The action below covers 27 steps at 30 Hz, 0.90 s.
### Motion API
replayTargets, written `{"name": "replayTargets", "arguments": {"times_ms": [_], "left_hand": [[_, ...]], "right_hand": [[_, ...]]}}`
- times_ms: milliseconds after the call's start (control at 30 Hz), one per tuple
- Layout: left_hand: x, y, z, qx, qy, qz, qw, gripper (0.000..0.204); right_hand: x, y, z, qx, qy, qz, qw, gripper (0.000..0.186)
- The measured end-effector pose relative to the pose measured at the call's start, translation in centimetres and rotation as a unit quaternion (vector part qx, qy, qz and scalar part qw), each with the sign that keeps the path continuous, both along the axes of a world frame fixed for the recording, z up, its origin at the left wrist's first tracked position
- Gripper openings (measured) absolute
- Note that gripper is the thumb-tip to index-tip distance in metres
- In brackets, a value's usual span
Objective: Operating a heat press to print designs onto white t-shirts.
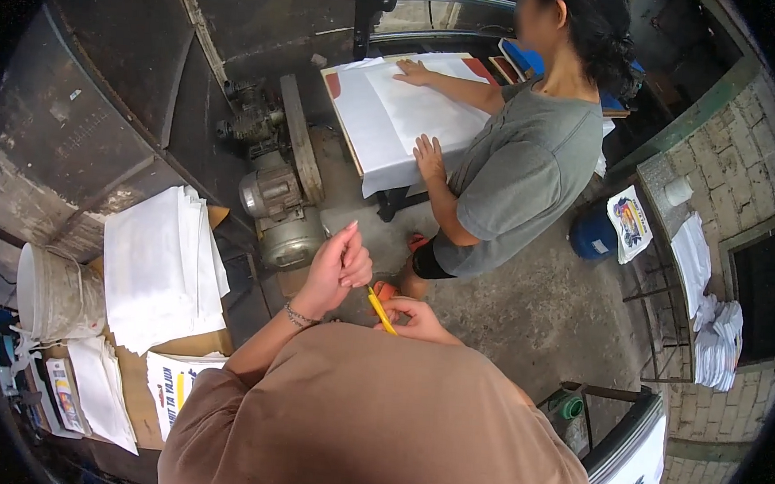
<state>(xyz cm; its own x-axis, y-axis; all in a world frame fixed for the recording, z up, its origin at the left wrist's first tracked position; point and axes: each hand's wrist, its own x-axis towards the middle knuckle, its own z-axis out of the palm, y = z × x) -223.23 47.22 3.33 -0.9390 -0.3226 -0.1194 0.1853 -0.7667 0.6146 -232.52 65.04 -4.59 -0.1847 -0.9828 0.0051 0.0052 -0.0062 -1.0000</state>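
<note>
In front of my chest, my left hand (337,273) is raised with its fingers curled closed and a bracelet on the wrist. Whether anything is pinched in those fingers is too small to make out. My right hand (418,319), partly hidden by my brown shirt, grips a slim yellow cutter knife (379,307). The knife's upper end points up and left, close beneath my left hand. Beyond my hands, a co-worker in a grey shirt (534,162) has both palms flat on a white sheet (413,110), which lies over a board with red corners.
Motors (275,191) with a belt guard stand left of the board. At the left, stacked white sheets (160,268) lie on a brown surface beside a dirty white bucket (56,293). A blue drum (592,235) and a side table with folded white cloths (717,342) are at the right.
</note>
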Motion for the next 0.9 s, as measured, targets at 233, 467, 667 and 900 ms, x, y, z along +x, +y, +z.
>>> {"name": "replayTargets", "arguments": {"times_ms": [233, 467, 667, 900], "left_hand": [[0.5, 0.2, 0.2, -0.014, -0.024, 0.02, 0.999, 0.045], [1.6, 0.1, 0.1, -0.015, -0.013, 0.036, 0.999, 0.044], [3.1, 0.0, 0.1, -0.013, -0.025, 0.063, 0.998, 0.044], [4.8, 0.3, -0.2, -0.013, -0.031, 0.09, 0.995, 0.044]], "right_hand": [[0.2, -0.1, 0.3, 0.04, 0.019, -0.004, 0.999, 0.033], [0.6, -0.8, 0.0, -0.008, 0.007, 0.028, 1.0, 0.035], [1.0, -1.4, -0.3, -0.015, 0.024, 0.066, 0.997, 0.036], [1.7, -1.8, -0.3, -0.014, 0.097, 0.096, 0.991, 0.036]]}}
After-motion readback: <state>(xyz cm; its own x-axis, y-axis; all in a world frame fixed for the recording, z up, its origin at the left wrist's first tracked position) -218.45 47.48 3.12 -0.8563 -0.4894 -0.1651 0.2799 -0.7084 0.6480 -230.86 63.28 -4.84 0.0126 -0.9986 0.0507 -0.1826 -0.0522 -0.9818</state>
